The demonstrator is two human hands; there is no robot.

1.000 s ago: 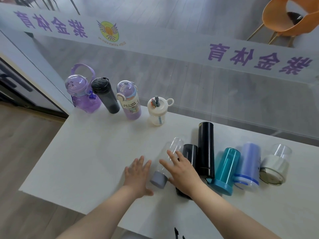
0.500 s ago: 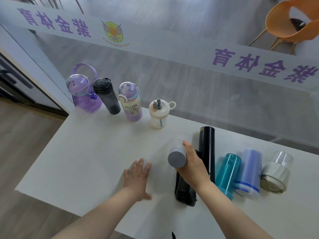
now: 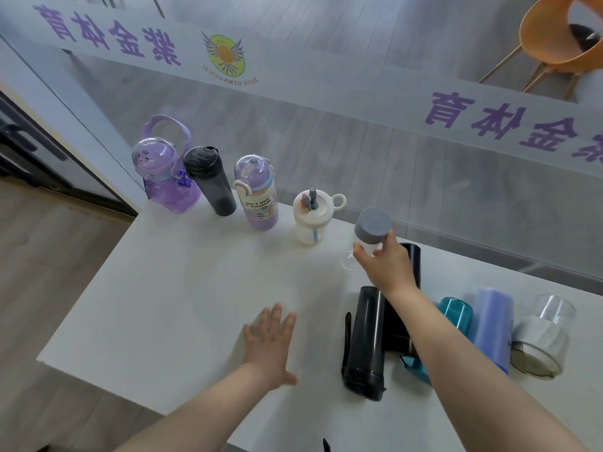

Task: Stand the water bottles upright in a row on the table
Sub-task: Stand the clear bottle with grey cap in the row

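Observation:
Along the far edge of the white table (image 3: 182,298) stands a row of upright bottles: a purple jug (image 3: 164,177), a dark grey bottle (image 3: 210,181), a lilac printed bottle (image 3: 257,197) and a small clear cup with a cream lid (image 3: 311,220). My right hand (image 3: 386,265) grips a clear bottle with a grey cap (image 3: 372,233), upright, just right of the cream-lidded cup, its base at the table. My left hand (image 3: 269,340) lies flat on the table, fingers spread. Lying on their sides at the right are two black bottles (image 3: 363,344), (image 3: 411,256), a teal one (image 3: 456,316), a blue one (image 3: 492,327) and a clear one with a white lid (image 3: 540,337).
A glass wall with purple lettering (image 3: 473,122) runs right behind the table. An orange chair (image 3: 561,37) stands beyond the glass. Wooden floor (image 3: 49,272) lies to the left of the table's edge.
My right hand picked the clear grey-capped bottle up from lying, turned it upright and carried it away toward the row's right end. My left hand stayed flat on the table.

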